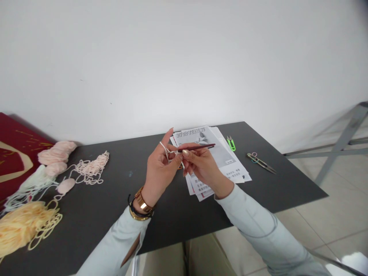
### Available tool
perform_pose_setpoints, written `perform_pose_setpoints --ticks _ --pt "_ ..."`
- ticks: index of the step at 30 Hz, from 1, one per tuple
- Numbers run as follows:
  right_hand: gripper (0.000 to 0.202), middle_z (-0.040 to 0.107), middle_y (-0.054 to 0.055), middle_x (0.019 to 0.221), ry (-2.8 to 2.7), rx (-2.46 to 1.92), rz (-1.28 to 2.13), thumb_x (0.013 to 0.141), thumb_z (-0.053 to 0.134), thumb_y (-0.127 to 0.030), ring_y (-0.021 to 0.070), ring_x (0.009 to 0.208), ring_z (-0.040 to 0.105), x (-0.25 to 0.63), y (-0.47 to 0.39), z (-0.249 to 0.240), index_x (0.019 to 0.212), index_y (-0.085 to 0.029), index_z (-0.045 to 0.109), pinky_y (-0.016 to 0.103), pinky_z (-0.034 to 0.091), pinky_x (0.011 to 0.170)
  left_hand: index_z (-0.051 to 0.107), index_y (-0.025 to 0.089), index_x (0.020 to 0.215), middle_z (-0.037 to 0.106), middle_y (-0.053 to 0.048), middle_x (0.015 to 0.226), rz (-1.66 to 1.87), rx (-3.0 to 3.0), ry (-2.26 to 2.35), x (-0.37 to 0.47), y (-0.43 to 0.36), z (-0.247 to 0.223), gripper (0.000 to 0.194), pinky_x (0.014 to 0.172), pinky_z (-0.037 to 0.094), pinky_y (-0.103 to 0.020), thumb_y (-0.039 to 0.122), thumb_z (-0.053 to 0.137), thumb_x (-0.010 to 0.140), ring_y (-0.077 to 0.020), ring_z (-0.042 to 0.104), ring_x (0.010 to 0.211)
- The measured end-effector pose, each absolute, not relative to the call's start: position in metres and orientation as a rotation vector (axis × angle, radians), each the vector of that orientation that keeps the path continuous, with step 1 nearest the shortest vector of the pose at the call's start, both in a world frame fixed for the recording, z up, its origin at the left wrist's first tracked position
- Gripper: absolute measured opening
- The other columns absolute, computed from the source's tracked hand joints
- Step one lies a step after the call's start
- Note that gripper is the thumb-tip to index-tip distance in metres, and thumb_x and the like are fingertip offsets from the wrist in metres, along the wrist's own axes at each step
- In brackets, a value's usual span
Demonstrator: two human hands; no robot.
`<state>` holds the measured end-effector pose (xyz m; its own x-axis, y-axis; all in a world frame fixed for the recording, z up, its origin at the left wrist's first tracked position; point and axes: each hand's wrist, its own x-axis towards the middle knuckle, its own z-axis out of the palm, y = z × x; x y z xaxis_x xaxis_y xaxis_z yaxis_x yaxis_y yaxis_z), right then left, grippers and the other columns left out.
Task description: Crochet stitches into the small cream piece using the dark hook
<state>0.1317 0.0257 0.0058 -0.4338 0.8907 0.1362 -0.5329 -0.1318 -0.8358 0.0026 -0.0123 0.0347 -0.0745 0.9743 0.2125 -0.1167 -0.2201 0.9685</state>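
Observation:
My left hand (pixel 161 168) is raised over the table with its index finger stretched up. A strand of pale yarn (pixel 165 147) loops round that finger, and the thumb and other fingers pinch it near the hook. Close beside it, my right hand (pixel 202 165) grips a dark red crochet hook (pixel 201 147) between thumb and fingers, its handle end pointing right. The hook's tip lies at the yarn between both hands; fingers partly hide it, so any stitches there are too small to make out.
Printed sheets (pixel 224 157) lie beneath my hands on the black table (pixel 184 214). Green thread snips (pixel 231 143) and metal scissors (pixel 261 163) rest to the right. Pink yarn (pixel 92 168), yellow yarn (pixel 25 226) and a red bag (pixel 17 153) are at left. A white wall (pixel 184 69) stands behind.

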Motion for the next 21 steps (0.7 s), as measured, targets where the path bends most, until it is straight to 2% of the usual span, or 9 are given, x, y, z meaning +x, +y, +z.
perform_pose_setpoints --ticks 3,6,10,12,17,21 --pt "0.025 0.061 -0.007 0.050 -1.041 -0.445 1.762 0.074 0.080 -0.034 0.0064 0.035 0.052 0.132 0.026 0.008 0.091 -0.018 0.072 0.018 0.050 0.036 0.037 0.028 0.149 0.058 0.003 0.085 1.421 1.299 1.005 -0.005 -0.010 0.035 0.080 0.052 0.044 -0.020 0.024 0.074 0.078 -0.0072 0.053 0.058" --pt "0.021 0.059 -0.008 0.047 -1.017 -0.417 1.760 0.075 0.079 -0.031 0.0048 0.031 0.045 0.134 0.026 0.012 0.089 -0.018 0.071 0.016 0.045 0.032 0.040 0.028 0.148 0.057 0.004 0.075 1.400 1.328 0.927 -0.015 -0.006 0.036 0.081 0.051 0.039 -0.018 0.019 0.076 0.077 -0.0074 0.050 0.058" --pt "0.016 0.055 -0.010 0.044 -0.988 -0.368 1.804 0.078 0.077 -0.029 0.0022 0.029 0.035 0.137 0.023 0.016 0.087 -0.019 0.068 0.013 0.039 0.031 0.027 0.036 0.153 0.059 0.004 0.070 1.293 1.271 0.706 -0.023 -0.006 0.040 0.091 0.050 0.035 -0.018 0.011 0.073 0.079 -0.0079 0.050 0.059" --pt "0.013 0.053 -0.011 0.043 -0.967 -0.328 1.844 0.079 0.075 -0.027 0.0015 0.029 0.030 0.138 0.021 0.018 0.087 -0.020 0.068 0.011 0.037 0.031 0.025 0.037 0.153 0.058 0.004 0.070 1.269 1.204 0.597 -0.024 -0.007 0.043 0.091 0.049 0.032 -0.017 0.009 0.071 0.080 -0.0067 0.047 0.057" --pt "0.010 0.052 -0.011 0.042 -0.957 -0.274 1.938 0.081 0.073 -0.026 0.0010 0.029 0.026 0.138 0.015 0.019 0.087 -0.021 0.068 0.010 0.035 0.030 0.033 0.034 0.151 0.054 0.004 0.069 1.229 1.094 0.506 -0.027 -0.008 0.043 0.086 0.049 0.030 -0.017 0.006 0.069 0.078 -0.0058 0.041 0.053" --pt "0.011 0.052 -0.011 0.043 -1.009 -0.250 1.902 0.081 0.073 -0.028 0.0025 0.029 0.030 0.138 0.014 0.019 0.088 -0.021 0.067 0.013 0.039 0.030 0.040 0.030 0.148 0.052 0.004 0.067 1.139 1.094 0.461 -0.036 -0.004 0.039 0.079 0.051 0.033 -0.018 0.008 0.070 0.078 -0.0066 0.041 0.055"
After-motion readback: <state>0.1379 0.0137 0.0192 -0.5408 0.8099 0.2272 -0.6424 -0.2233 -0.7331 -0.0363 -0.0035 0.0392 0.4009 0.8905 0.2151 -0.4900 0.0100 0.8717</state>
